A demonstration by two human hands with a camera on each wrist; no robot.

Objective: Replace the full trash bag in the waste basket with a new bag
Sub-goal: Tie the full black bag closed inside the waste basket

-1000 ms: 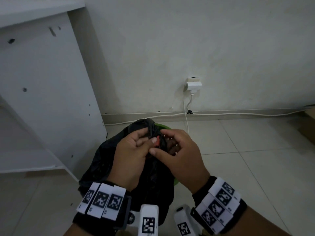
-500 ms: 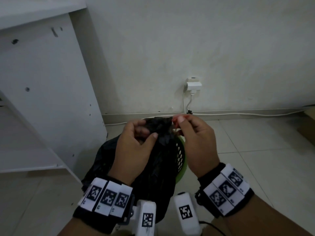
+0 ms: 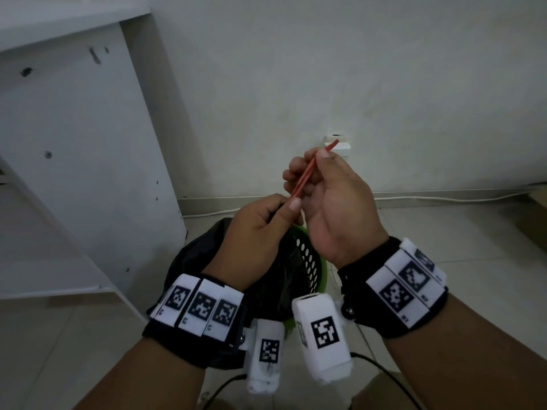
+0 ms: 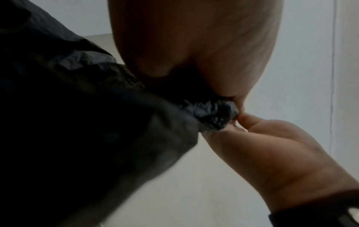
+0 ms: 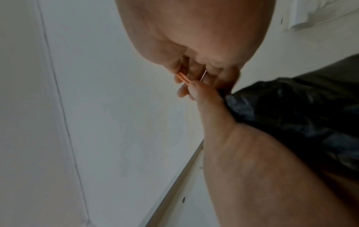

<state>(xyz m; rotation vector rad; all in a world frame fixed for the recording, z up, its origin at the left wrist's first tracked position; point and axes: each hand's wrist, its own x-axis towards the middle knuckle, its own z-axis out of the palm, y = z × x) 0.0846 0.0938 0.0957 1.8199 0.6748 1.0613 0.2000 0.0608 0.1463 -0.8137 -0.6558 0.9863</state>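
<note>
A full black trash bag (image 3: 192,261) bulges out of a green waste basket (image 3: 318,276) on the floor. My left hand (image 3: 260,229) grips the bag's gathered neck (image 4: 211,115), which shows twisted between its fingers in the left wrist view. Stretched upward from that neck is a red rubber band (image 3: 307,176), pinched at its top by my right hand (image 3: 328,184). The right wrist view shows the band (image 5: 182,79) taut between the fingertips, with the black bag (image 5: 291,115) below right.
A white cabinet (image 3: 74,158) stands at the left, close beside the basket. A wall plug (image 3: 340,143) sits behind my right hand, with white cables (image 3: 444,198) along the skirting. Tiled floor (image 3: 444,247) lies to the right, a cardboard box (image 3: 532,220) at its edge.
Both hands have risen from the bag's top. My right hand has pulled the red band up and away, stretching it, while my left keeps its grip on the neck.
</note>
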